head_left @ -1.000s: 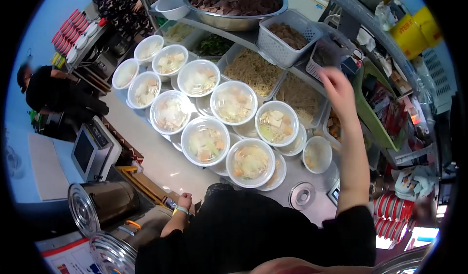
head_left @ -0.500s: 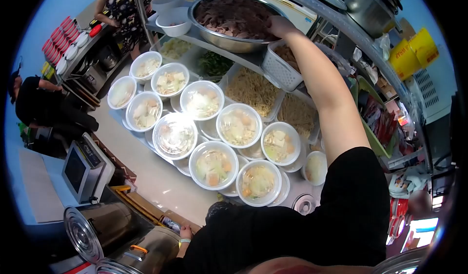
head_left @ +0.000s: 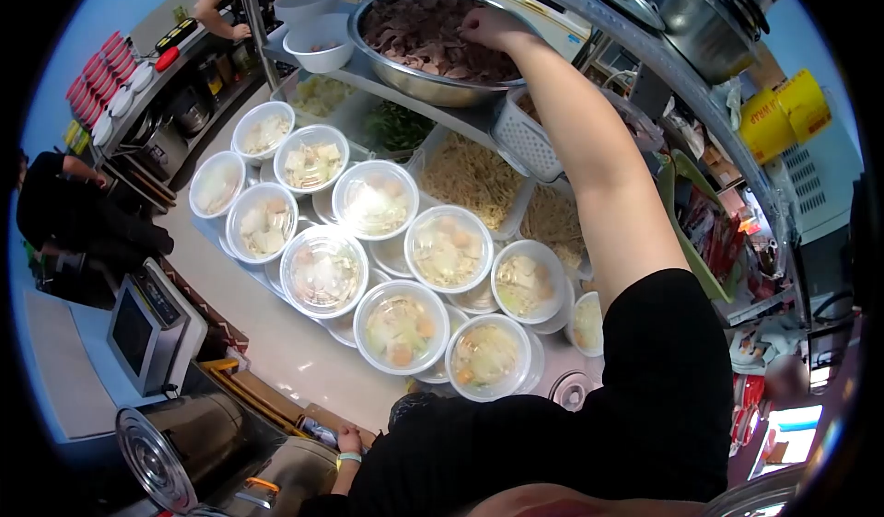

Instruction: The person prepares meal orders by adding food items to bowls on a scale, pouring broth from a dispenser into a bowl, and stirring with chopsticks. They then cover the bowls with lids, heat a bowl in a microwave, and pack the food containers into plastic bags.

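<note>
My right hand reaches into a large metal bowl of dark sliced meat. Its fingers are curled together at the meat, closed on slices that the hand partly hides. Low at my left side is my left hand, with a pale band on its wrist, near a steel pot lid; its fingers are too small to make out. Between my body and the bowl stand several stacked, lidded clear tubs with pale food inside.
Bins of noodles and leafy greens sit below the bowl's shelf. White bowls stand left of it, and a grey basket sits to its right. Two other people are on the left side.
My right hand has moved left from the bowl's right rim to deeper over the meat, its fingers now in view. The camera view has shifted slightly. My left hand stays low at my side.
</note>
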The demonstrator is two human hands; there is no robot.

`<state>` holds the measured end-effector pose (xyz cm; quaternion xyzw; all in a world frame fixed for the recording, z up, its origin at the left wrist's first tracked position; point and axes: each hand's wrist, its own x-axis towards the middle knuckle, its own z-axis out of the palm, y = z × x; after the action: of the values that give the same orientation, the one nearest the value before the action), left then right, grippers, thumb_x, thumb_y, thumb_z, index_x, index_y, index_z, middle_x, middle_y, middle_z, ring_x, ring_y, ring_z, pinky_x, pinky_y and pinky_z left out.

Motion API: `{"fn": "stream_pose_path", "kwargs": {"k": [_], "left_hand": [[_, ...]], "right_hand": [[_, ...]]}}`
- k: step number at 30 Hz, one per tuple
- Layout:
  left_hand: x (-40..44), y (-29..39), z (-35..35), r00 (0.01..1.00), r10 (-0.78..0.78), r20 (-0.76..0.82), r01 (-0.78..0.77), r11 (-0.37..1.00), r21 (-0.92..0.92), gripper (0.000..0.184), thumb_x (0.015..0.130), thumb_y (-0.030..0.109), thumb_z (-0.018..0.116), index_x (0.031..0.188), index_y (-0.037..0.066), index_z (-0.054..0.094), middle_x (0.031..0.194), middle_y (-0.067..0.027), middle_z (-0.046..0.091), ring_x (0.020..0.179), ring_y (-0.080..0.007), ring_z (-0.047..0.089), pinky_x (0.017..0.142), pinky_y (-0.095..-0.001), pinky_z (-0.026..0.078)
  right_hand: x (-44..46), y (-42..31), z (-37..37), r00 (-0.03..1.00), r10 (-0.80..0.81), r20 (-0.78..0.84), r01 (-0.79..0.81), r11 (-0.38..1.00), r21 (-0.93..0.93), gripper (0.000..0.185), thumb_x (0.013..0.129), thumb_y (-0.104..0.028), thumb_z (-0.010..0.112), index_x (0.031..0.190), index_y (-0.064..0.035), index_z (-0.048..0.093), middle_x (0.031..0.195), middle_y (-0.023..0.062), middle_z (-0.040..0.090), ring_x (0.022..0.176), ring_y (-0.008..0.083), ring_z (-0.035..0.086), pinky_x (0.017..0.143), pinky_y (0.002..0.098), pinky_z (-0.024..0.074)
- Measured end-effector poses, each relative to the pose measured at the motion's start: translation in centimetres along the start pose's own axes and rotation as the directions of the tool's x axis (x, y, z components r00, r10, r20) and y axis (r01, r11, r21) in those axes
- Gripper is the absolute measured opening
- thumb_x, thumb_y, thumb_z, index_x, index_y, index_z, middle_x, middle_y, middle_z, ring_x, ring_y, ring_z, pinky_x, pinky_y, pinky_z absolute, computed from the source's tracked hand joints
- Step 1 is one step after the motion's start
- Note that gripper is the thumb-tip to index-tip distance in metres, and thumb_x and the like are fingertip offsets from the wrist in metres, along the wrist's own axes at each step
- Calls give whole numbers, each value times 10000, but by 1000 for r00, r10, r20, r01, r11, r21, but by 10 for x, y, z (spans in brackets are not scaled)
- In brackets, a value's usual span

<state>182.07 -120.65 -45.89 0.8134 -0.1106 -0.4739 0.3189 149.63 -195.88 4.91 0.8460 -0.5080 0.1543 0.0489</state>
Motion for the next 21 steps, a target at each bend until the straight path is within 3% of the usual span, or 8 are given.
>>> {"fn": "stream_pose_path", "kwargs": {"k": [2, 7, 9, 11, 13, 15, 18, 21], "left_hand": [[1, -13, 1, 1000, -20, 18, 22, 991, -129, 156, 914, 168, 574, 818, 47, 553, 639, -32, 557, 559, -123, 501, 528, -271, 424], [-5, -19, -1, 994, 66, 90, -65, 998, -8, 169, 911, 182, 575, 814, 45, 556, 639, -31, 561, 554, -135, 509, 526, -279, 424], [-6, -16, -6, 987, 61, 148, -60, 998, -14, 170, 908, 189, 575, 819, 44, 560, 643, -33, 567, 556, -141, 515, 528, -284, 426], [-3, -16, -11, 981, 157, 115, -179, 958, 222, 175, 908, 198, 572, 830, 42, 565, 645, -41, 573, 541, -139, 512, 498, -286, 414], [4, -4, -6, 989, 87, 117, -101, 988, 120, 177, 909, 202, 568, 836, 42, 567, 643, -43, 572, 537, -140, 511, 492, -291, 411], [11, -5, -10, 977, -75, 199, 78, 997, -7, 162, 916, 201, 552, 870, 48, 577, 666, -52, 581, 554, -154, 523, 497, -313, 419], [18, 4, -3, 967, -25, 253, 14, 999, 42, 159, 914, 215, 559, 910, 59, 590, 689, -48, 584, 592, -154, 537, 513, -318, 434], [25, 15, -1, 943, 10, 333, -72, 982, 174, 157, 910, 220, 568, 914, 65, 589, 699, -43, 584, 597, -147, 536, 510, -309, 432]], "right_hand": [[-4, -19, -10, 989, 148, 10, -146, 982, -122, 294, 843, -320, 667, 1068, -130, 656, 923, 94, 687, 859, 224, 655, 771, 336, 501], [-16, 17, -12, 959, 180, -219, -125, 962, 244, 315, 829, -313, 693, 1057, -100, 653, 887, 91, 686, 835, 208, 663, 765, 338, 501], [-22, 37, -4, 918, 392, -56, -233, 650, 723, 248, 863, -228, 673, 1043, -60, 643, 937, 74, 672, 859, 179, 642, 773, 279, 512], [-36, 45, -10, 875, 468, 128, -259, 229, 938, 175, 900, -134, 638, 1037, -29, 608, 1014, 67, 635, 911, 162, 611, 788, 232, 527], [-40, 84, 13, 936, 349, -36, -66, 278, 958, 184, 901, -133, 637, 1044, -27, 589, 1007, 70, 629, 916, 164, 607, 781, 244, 531], [-70, 81, -5, 940, 342, 16, -4, -36, 999, 159, 919, -128, 609, 1030, -22, 570, 966, 74, 612, 876, 164, 598, 762, 254, 531], [-148, 44, -53, 928, 313, 203, 45, -635, 771, 131, 945, -128, 569, 1007, -15, 551, 919, 77, 592, 811, 160, 581, 736, 268, 527], [-270, 37, -81, 917, 317, 244, 8, -624, 781, 175, 923, -109, 571, 1071, -17, 578, 898, 79, 621, 742, 141, 574, 693, 252, 505]]}}
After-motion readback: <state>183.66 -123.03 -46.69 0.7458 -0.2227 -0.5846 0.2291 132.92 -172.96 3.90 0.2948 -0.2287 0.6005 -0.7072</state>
